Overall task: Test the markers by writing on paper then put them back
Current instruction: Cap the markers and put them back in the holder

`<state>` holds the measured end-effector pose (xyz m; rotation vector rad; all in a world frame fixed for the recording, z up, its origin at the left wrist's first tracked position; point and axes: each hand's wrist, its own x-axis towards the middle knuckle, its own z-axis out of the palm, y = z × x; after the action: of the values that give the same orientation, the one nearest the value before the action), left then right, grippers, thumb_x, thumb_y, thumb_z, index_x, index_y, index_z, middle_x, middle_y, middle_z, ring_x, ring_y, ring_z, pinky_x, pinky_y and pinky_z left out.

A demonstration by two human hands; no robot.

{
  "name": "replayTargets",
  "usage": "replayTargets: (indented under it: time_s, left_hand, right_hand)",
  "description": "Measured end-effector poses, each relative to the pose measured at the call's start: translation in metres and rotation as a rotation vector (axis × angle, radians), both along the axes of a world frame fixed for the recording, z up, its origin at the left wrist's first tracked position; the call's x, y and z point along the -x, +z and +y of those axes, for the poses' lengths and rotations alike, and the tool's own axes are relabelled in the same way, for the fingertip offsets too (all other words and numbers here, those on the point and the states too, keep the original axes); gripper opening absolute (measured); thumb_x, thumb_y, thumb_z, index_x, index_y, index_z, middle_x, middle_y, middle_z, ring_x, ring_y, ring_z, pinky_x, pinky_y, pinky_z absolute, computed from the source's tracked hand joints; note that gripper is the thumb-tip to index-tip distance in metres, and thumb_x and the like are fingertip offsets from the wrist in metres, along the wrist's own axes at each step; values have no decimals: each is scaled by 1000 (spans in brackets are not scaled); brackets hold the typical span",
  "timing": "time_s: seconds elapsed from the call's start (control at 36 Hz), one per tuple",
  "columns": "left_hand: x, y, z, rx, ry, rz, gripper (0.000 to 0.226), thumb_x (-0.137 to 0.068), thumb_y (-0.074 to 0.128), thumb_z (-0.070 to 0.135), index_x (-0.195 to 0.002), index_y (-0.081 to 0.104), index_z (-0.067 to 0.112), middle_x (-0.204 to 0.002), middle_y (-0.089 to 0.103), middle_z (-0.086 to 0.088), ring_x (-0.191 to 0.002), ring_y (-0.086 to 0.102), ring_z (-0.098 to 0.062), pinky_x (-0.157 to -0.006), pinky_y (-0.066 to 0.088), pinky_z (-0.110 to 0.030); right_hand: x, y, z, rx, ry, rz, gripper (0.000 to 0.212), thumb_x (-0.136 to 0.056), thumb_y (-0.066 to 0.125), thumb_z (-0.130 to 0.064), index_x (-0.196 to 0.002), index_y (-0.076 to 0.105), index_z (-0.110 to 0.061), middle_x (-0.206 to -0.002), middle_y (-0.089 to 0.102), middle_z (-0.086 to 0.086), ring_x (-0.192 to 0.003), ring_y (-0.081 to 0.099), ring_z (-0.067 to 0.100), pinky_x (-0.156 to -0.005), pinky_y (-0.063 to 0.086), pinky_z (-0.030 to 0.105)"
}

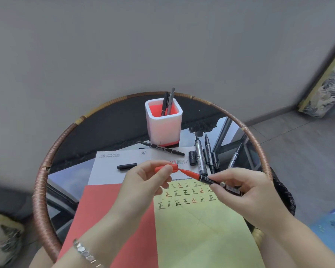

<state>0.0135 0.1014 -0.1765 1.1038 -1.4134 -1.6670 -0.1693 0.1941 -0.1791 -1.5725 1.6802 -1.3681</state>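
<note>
In front of the cup (163,128), the left hand (143,182) pinches a red cap (167,168) with its thumb and fingers. The right hand (244,192) grips a red marker (193,175), whose tip is right at the cap's open end. Both are over the yellow paper (201,229), also in front of the cup. Black markers (200,159) lie beside the cup.

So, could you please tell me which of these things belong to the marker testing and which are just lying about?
In the job: red marker in the right hand, red cap in the left hand, yellow paper, pen holder, loose markers.
Lying about: red sheet, white printed sheet.
</note>
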Motion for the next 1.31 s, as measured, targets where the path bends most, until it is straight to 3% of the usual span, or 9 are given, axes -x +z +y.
replayTargets:
  time_s: [0.19,0.36,0.56,0.81,0.97,1.08,1.17,1.22,1.31]
  left_hand:
    - [2,4,6,89,-179,-85,7,-82,65,4,-84,69,10,-54,63,8,-49,53,-1,-50,40,-9]
    - [0,8,7,218,-372,-286,6,-85,64,20,-83,69,20,-56,58,14,-54,49,-3,-57,40,-16]
    - [-5,17,9,634,-519,-494,10,-89,56,38,-83,62,32,-71,57,10,-64,47,-3,-56,35,-15]
    - [-8,10,19,741,-491,-266,13,-83,48,44,-74,52,35,-61,48,19,-55,42,1,-52,28,-7]
    - [-6,12,21,435,-459,-165,19,-70,54,49,-66,59,31,-51,38,14,-49,31,-5,-48,26,-18]
    - [0,28,7,123,-548,-165,18,-72,61,31,-55,62,24,-45,36,12,-44,34,-9,-48,33,-20]
    - [6,33,0,-105,-595,-106,21,-74,59,24,-57,59,13,-44,28,7,-41,27,-9,-44,32,-17]
    - [10,26,-1,100,-537,-206,20,-76,61,28,-59,58,18,-46,34,9,-43,32,-8,-47,33,-18]
    - [12,9,-1,770,-455,-393,24,-88,55,35,-65,51,28,-53,41,16,-53,40,0,-52,28,-10]
  right_hand:
    - [3,3,2,13,57,141,18,-68,64,-33,-85,71,-30,-76,69,-17,-62,61,9,-56,45,11]
    - [8,11,5,11,190,107,22,-69,65,-26,-90,72,-30,-87,72,-15,-78,69,4,-68,54,15]
    - [11,23,5,-62,243,-44,34,-62,69,-59,-80,75,-31,-75,74,-15,-73,70,6,-67,53,15]
    - [-1,34,5,-38,242,-71,11,-57,71,-36,-65,75,-30,-59,69,-13,-56,63,5,-53,47,15]
    - [-5,39,3,42,247,49,30,-64,71,-56,-69,74,-27,-61,69,-11,-53,63,11,-46,49,26]
    - [-6,34,2,93,193,73,29,-70,66,-54,-73,74,-26,-61,70,-5,-52,64,19,-46,48,35]
    - [-6,31,-1,51,164,87,16,-66,75,-41,-70,75,-26,-56,68,-7,-46,58,8,-44,44,19]
    - [-3,29,-5,-23,158,-50,11,-64,83,-28,-66,76,-20,-55,68,0,-45,54,3,-45,39,12]
    - [2,21,-7,-103,130,-225,16,-56,82,-25,-66,77,-14,-58,70,9,-48,57,9,-45,42,14]
